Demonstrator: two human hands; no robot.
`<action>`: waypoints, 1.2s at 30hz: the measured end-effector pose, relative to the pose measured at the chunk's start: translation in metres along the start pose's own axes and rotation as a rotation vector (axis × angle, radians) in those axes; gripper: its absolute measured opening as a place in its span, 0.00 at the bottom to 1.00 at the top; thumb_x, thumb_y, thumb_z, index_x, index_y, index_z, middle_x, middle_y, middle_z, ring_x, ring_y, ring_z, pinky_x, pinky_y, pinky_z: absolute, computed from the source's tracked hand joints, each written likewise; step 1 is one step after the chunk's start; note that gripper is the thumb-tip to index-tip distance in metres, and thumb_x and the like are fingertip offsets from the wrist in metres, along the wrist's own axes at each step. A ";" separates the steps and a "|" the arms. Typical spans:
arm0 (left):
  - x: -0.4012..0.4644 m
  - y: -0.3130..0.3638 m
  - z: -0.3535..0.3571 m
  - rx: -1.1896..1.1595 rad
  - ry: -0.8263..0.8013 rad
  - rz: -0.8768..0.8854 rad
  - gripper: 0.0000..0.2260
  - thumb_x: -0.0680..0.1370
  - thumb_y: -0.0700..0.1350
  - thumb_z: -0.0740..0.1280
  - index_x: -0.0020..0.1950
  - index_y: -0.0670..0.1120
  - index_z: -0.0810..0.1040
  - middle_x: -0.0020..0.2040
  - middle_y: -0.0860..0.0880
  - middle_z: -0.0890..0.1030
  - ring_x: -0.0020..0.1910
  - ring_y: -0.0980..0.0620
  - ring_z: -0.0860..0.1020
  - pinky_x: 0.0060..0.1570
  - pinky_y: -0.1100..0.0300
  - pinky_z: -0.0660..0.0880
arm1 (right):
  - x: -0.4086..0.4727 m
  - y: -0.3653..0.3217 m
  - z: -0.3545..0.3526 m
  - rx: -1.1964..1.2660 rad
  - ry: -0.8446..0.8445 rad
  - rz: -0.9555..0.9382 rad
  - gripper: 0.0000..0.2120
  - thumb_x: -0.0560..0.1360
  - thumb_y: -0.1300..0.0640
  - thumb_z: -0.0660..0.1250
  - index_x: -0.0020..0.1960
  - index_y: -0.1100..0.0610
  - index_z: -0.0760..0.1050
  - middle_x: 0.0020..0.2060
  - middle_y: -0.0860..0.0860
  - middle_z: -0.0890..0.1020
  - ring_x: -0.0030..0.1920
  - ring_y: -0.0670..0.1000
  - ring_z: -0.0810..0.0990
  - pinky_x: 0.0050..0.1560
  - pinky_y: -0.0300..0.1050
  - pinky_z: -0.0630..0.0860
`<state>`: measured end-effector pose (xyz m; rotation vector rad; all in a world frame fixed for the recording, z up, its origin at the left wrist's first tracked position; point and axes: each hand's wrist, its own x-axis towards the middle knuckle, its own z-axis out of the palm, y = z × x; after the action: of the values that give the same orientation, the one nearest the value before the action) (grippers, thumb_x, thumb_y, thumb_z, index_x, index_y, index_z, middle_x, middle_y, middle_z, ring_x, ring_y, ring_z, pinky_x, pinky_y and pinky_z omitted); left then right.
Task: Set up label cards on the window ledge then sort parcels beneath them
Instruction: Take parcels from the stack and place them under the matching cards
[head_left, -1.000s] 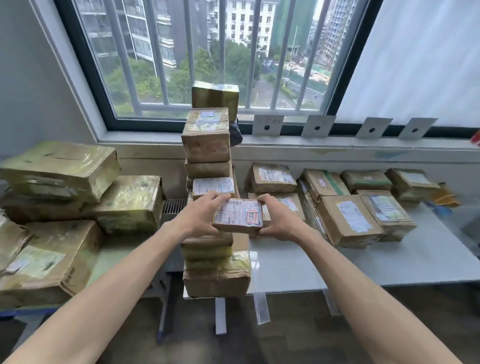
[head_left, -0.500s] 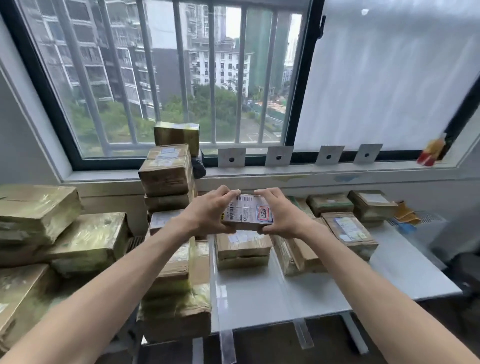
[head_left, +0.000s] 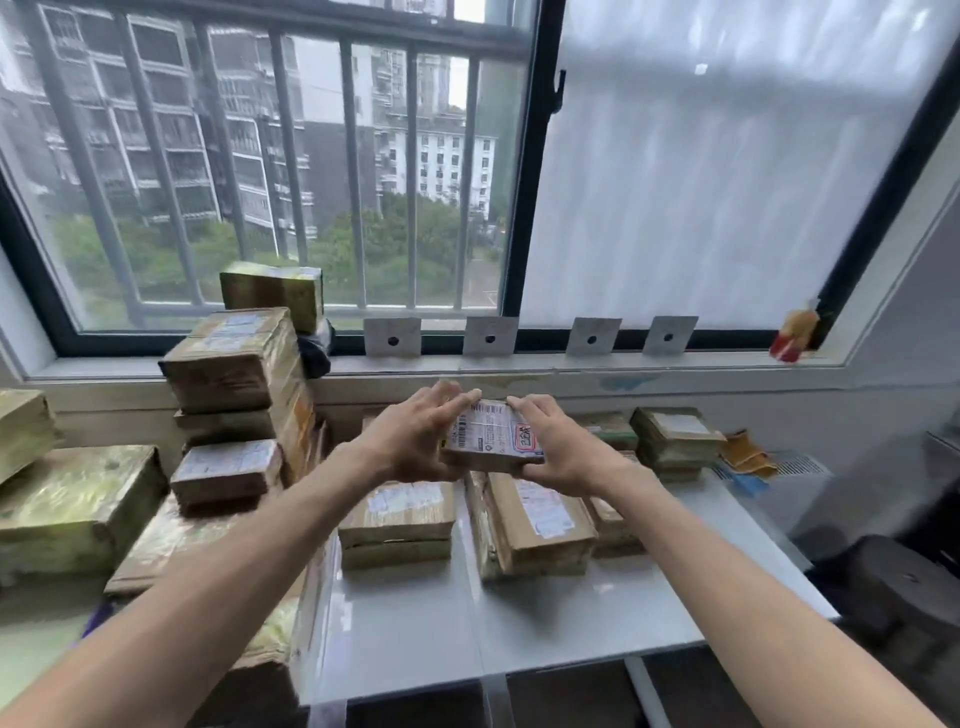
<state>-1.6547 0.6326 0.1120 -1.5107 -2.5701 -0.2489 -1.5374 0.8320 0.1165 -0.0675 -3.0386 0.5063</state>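
Observation:
I hold a small brown parcel (head_left: 491, 439) with a white shipping label and a red stamp, raised above the white table (head_left: 519, 613). My left hand (head_left: 415, 441) grips its left side and my right hand (head_left: 558, 449) its right side. Several grey label cards, each with a black dot, lean against the window frame on the ledge (head_left: 701, 366); the leftmost card (head_left: 392, 336) and the second card (head_left: 490, 335) stand just beyond the held parcel. Sorted parcels lie on the table below the cards, among them one (head_left: 397, 519) under my hands and another (head_left: 535, 525) to its right.
A tall stack of taped parcels (head_left: 234, 374) rises at the table's left end. More large parcels (head_left: 72, 504) are piled at far left. A low parcel stack (head_left: 675, 441) sits at the table's back right. A red and yellow object (head_left: 792, 335) rests on the ledge's right end. A dark stool (head_left: 909, 587) stands at right.
My hands have carried the parcel up and forward, closer to the cards on the ledge. My head has lifted and moved nearer, so more of the window shows.

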 end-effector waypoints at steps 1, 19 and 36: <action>0.010 0.010 0.001 0.009 -0.006 0.015 0.48 0.71 0.60 0.74 0.81 0.56 0.47 0.78 0.49 0.55 0.76 0.47 0.58 0.72 0.49 0.66 | -0.006 0.009 -0.006 -0.003 0.003 0.013 0.45 0.74 0.53 0.74 0.81 0.55 0.50 0.74 0.49 0.58 0.69 0.54 0.69 0.70 0.47 0.68; 0.204 0.175 0.043 0.183 0.011 0.318 0.47 0.69 0.64 0.70 0.81 0.51 0.49 0.74 0.50 0.66 0.73 0.49 0.63 0.68 0.37 0.64 | -0.082 0.158 -0.088 -0.262 0.054 0.438 0.45 0.74 0.55 0.75 0.80 0.56 0.51 0.73 0.57 0.62 0.69 0.60 0.72 0.67 0.53 0.74; 0.302 0.206 0.140 0.026 -0.170 0.386 0.45 0.68 0.62 0.73 0.80 0.54 0.55 0.74 0.52 0.68 0.76 0.48 0.60 0.71 0.35 0.55 | -0.064 0.279 -0.057 -0.195 -0.109 0.635 0.44 0.75 0.52 0.74 0.81 0.54 0.49 0.76 0.56 0.59 0.69 0.60 0.72 0.64 0.54 0.75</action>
<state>-1.6262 1.0182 0.0529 -2.0508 -2.3177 -0.0404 -1.4606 1.1103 0.0759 -1.0640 -3.1116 0.2355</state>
